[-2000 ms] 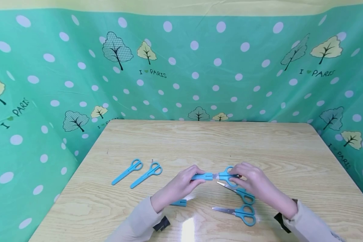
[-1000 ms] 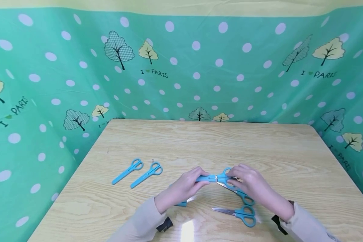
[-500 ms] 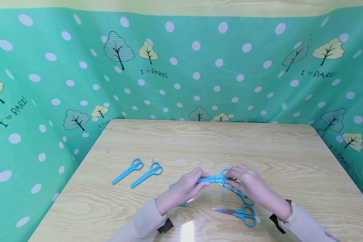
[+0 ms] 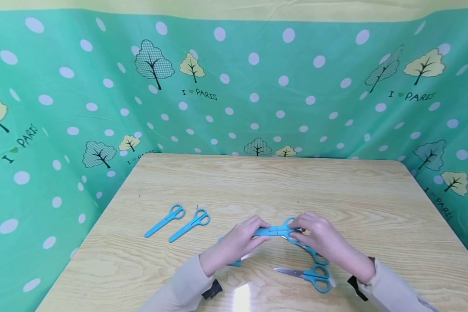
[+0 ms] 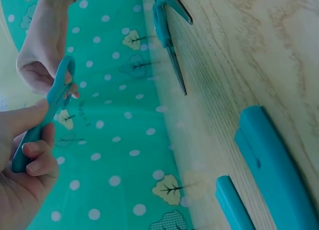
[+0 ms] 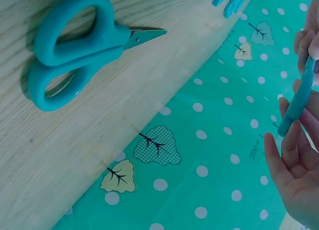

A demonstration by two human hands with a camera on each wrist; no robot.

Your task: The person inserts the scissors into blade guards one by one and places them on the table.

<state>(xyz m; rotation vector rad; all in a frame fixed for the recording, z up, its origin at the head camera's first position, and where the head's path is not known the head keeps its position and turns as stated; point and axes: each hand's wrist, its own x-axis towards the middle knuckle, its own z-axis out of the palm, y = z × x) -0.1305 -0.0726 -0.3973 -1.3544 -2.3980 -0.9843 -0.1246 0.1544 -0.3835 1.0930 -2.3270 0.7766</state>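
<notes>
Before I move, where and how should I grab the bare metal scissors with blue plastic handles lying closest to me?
Probably by the blue plastic handle loops, from above and the right: the scissors lie flat on the wood-grain table, loops to your right, exposed metal blades pointing left.

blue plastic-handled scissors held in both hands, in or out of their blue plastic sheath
In: the held scissors' blue handles meet the sheath, no bare metal showing between.

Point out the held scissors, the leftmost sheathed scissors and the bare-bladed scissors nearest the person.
Held scissors (image 4: 283, 229): head view, base of the handles.
Leftmost sheathed scissors (image 4: 163, 222): head view, on the sheath.
Nearest bare-bladed scissors (image 4: 308, 274): head view, base of the handles.
</notes>
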